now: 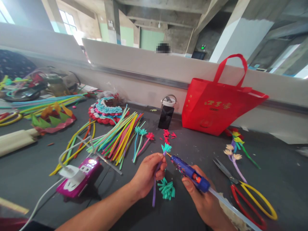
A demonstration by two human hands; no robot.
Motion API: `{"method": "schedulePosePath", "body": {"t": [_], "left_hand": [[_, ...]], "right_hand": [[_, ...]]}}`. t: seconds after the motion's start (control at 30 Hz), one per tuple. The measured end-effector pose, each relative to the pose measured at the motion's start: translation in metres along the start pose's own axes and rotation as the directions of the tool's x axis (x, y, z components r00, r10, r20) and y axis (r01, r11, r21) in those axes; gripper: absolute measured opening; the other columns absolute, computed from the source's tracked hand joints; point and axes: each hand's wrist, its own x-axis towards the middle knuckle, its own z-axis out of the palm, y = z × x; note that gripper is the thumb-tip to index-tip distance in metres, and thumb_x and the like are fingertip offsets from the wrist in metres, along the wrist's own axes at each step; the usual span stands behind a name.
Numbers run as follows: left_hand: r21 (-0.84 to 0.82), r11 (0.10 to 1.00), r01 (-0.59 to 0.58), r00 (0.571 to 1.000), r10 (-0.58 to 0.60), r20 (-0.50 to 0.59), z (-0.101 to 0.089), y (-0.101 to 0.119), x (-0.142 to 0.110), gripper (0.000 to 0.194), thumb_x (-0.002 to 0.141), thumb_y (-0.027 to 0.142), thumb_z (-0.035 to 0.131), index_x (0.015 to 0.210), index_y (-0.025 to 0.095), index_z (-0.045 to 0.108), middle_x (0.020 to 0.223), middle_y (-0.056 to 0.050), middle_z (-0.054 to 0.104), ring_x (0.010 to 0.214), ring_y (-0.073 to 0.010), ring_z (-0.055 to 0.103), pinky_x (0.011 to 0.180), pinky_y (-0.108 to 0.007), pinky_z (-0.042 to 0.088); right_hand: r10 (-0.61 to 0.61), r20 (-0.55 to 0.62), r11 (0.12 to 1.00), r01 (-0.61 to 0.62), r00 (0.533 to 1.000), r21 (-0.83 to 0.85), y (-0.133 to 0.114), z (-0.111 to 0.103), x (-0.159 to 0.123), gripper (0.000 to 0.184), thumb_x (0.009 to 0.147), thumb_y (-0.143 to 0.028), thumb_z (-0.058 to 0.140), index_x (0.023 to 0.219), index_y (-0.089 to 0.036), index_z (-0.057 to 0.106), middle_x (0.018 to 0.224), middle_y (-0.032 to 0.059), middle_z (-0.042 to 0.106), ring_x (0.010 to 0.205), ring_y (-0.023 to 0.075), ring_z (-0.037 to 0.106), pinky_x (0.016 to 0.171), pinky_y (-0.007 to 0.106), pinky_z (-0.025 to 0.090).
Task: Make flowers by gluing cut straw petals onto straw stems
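My left hand [150, 173] pinches a purple pipe cleaner [155, 189] that carries a teal tuft [166, 147] at its top, like a small flower. In my right hand [204, 199] is a blue hot glue gun [190, 171], its metal tip touching or very close to the stem just under the tuft. A clear glue stick [231, 207] juts from the gun's back end. Below my left hand lies a pile of cut teal pieces [166, 189]. Red cut pieces [166, 136] lie beyond the tuft, beside finished teal and red flowers on stems [144, 141].
Scissors [233, 181] lie at the right near made flowers [232, 152]. A red bag [216, 106] and a bottle [166, 112] stand behind. Left are bundled pipe cleaners [122, 138], a purple power strip [79, 178] with a white cord, and a decorated crown [54, 117].
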Motion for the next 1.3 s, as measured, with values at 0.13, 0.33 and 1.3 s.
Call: {"method": "schedulePosePath", "body": {"t": [0.13,0.33,1.3], "left_hand": [[-0.021,1.000,0.014,1.000,-0.014,0.003,-0.0003,0.0004,0.0001,0.021,0.083,0.033,0.060,0.075,0.014,0.054,0.060,0.004,0.045,0.043,-0.0029,0.029,0.045,-0.022,0.015],[-0.018,1.000,0.009,1.000,-0.009,0.008,0.0001,0.0004,-0.0003,0.020,0.086,0.031,0.056,0.076,0.014,0.053,0.060,0.004,0.043,0.043,-0.0027,0.028,0.046,-0.023,0.014],[0.080,0.995,-0.058,0.998,0.059,-0.015,0.0021,-0.0027,0.0000,0.024,0.084,0.033,0.061,0.072,0.015,0.053,0.061,0.004,0.046,0.045,-0.0038,0.032,0.044,-0.020,0.019]], "right_hand": [[-0.010,-0.031,1.000,0.010,0.999,-0.024,0.0028,0.0001,-0.0009,0.019,0.092,-0.043,0.053,0.087,-0.024,0.056,0.071,-0.0022,0.060,0.065,0.0153,0.059,0.059,0.022,0.049],[-0.029,-0.023,0.999,0.028,0.999,-0.046,0.0080,0.0010,-0.0020,0.017,0.092,-0.040,0.054,0.092,-0.024,0.057,0.072,-0.0023,0.059,0.063,0.0150,0.059,0.060,0.023,0.051],[-0.041,-0.004,0.999,0.041,0.999,-0.014,0.0023,-0.0023,-0.0002,0.023,0.091,-0.044,0.053,0.080,-0.025,0.058,0.065,-0.0006,0.061,0.060,0.0173,0.060,0.055,0.025,0.051]]}}
